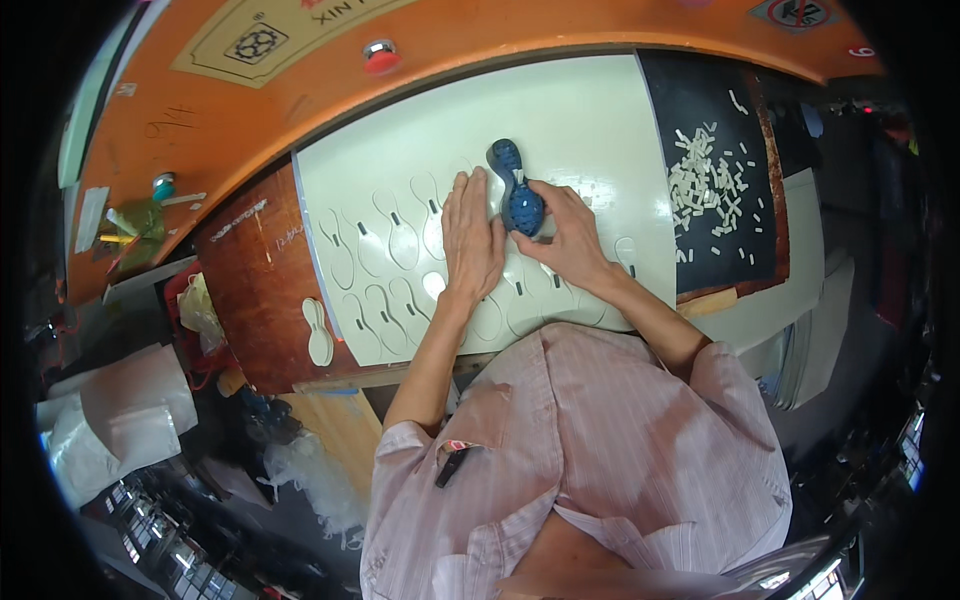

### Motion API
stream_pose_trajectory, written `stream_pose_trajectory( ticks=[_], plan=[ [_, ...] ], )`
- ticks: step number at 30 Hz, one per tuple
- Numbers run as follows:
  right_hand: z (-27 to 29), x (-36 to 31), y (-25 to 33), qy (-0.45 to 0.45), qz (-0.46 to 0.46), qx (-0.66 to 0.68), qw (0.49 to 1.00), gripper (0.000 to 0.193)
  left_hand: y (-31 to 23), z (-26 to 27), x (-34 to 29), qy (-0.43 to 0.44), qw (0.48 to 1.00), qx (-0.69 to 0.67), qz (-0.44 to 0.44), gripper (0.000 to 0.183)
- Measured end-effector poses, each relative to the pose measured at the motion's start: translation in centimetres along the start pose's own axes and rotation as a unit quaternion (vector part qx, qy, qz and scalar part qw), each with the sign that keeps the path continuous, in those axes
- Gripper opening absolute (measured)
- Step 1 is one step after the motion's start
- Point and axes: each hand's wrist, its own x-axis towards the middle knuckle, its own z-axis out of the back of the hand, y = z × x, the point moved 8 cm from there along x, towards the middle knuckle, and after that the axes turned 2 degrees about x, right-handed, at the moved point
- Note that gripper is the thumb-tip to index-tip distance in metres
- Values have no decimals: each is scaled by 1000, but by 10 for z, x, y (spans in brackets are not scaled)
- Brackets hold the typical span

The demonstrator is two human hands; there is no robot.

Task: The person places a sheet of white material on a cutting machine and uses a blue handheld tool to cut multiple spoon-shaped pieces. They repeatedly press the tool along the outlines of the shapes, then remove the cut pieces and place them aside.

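Note:
A blue, sole-shaped cutting die (524,206) with dark edges rests on a large white sheet (560,100). Its wide end is held by my right hand (566,236), thumb and fingers at either side of the rim. My left hand (474,232) lies flat on the sheet just left of the die, fingers stretched out; whether its thumb touches the die I cannot tell. Rows of sole-shaped outlines (398,232) mark the sheet around and below my hands, several with a small dark slot in the middle.
An orange machine beam (440,50) with a red button (380,58) spans the far side. On a black board (715,255) at the right lie many small white strips (705,180). A stack of white sole pieces (318,335) sits on the reddish-brown board (255,270) at the left.

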Motion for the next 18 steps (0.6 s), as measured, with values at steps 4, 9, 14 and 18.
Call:
stream_pose_trajectory(
  ticks=[4,9,14,18],
  plan=[
    [1,6,-21,12,-88,138,986,72,0,-4,2,9,999,27,16,72],
    [36,10,-58,-54,-253,423,869,60,-2,-3,2,4,999,27,30,70],
    [81,-2,-33,-75,-130,130,980,68,-1,-2,3,3,999,18,30,70],
    [59,-9,-12,-47,-36,-45,997,72,-4,6,1,-36,999,-15,28,66]
  ],
)
